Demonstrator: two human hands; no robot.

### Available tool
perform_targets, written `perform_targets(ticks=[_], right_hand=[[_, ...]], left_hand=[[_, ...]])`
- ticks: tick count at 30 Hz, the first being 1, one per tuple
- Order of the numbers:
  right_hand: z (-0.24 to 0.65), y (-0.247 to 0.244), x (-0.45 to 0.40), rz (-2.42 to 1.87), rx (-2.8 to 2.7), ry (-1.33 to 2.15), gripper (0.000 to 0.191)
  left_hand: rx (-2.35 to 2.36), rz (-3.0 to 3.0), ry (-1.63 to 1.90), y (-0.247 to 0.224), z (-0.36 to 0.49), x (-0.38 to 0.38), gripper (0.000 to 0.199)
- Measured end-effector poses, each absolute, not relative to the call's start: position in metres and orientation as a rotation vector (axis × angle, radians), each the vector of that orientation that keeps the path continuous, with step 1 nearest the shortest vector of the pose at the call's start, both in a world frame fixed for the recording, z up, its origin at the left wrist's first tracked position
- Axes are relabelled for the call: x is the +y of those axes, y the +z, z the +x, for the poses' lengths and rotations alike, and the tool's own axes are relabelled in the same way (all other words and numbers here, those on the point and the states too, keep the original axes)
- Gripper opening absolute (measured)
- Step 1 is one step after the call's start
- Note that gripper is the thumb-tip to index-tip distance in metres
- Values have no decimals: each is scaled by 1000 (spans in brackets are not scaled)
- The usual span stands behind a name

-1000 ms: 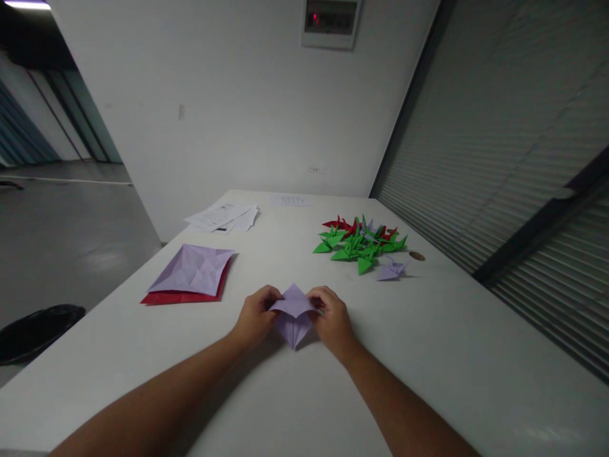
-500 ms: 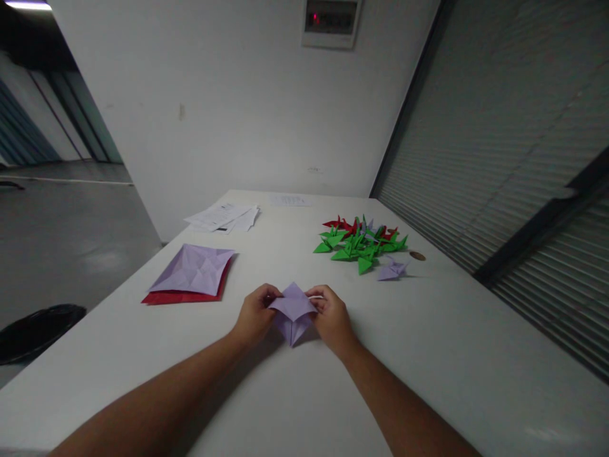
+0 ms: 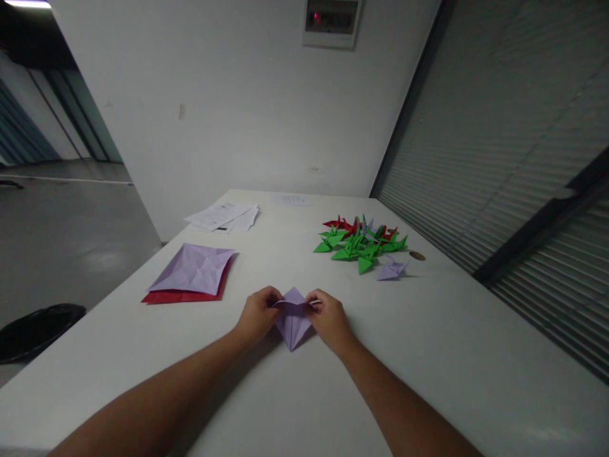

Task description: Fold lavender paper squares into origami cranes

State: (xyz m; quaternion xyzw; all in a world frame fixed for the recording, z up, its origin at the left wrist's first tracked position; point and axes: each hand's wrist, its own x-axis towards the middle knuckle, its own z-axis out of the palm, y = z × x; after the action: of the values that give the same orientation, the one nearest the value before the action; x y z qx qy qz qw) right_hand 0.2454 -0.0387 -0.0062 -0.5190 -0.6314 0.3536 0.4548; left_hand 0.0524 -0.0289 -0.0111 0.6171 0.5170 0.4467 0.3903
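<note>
A partly folded sheet of lilac origami paper [image 3: 292,325] is held between both hands near the middle of the table. My left hand [image 3: 259,311] pinches its left corner with thumb and fingers. On the opposite corner, my right hand [image 3: 329,317] is closed in a similar pinch. The paper's lower half narrows to a point toward me and shows a crease down its centre. Its upper flap stands up, seen nearly edge-on, with a small peak behind it. Some fingertips are hidden behind the paper.
Creased lilac sheets [image 3: 195,270] lie on red paper [image 3: 185,297] at the left. Several green paper cranes [image 3: 354,247] are heaped at the right with red ones, a lilac crane [image 3: 392,270] and a brown disc [image 3: 417,256] beside them. Printed papers [image 3: 221,217] lie farther back; a black bin [image 3: 40,330] stands left.
The upper flap of the lilac paper has tipped up from a wide diamond to a thin edge, exposing the creased lower part. Both hands have shifted slightly toward me.
</note>
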Motion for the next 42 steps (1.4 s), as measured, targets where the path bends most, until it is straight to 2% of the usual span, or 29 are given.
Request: perform_targets(ticks=[4, 11, 19, 29, 42], right_hand=[[247, -3, -39, -1342, -1669, 713, 4], [251, 1, -41, -1443, -1889, 485, 14], [251, 0, -41, -1520, -2031, 450, 14], [251, -3, -40, -1531, -2176, 323, 18], [250, 1, -40, -1423, -2013, 448, 20]], left_hand=[[1341, 1635, 1079, -13, 51, -27, 9], [1391, 1795, 923, -13, 48, -27, 11], [1471, 2063, 819, 4, 48, -31, 11], [1541, 2204, 682, 1, 52, -33, 12], [1437, 2249, 663, -3, 50, -30, 5]])
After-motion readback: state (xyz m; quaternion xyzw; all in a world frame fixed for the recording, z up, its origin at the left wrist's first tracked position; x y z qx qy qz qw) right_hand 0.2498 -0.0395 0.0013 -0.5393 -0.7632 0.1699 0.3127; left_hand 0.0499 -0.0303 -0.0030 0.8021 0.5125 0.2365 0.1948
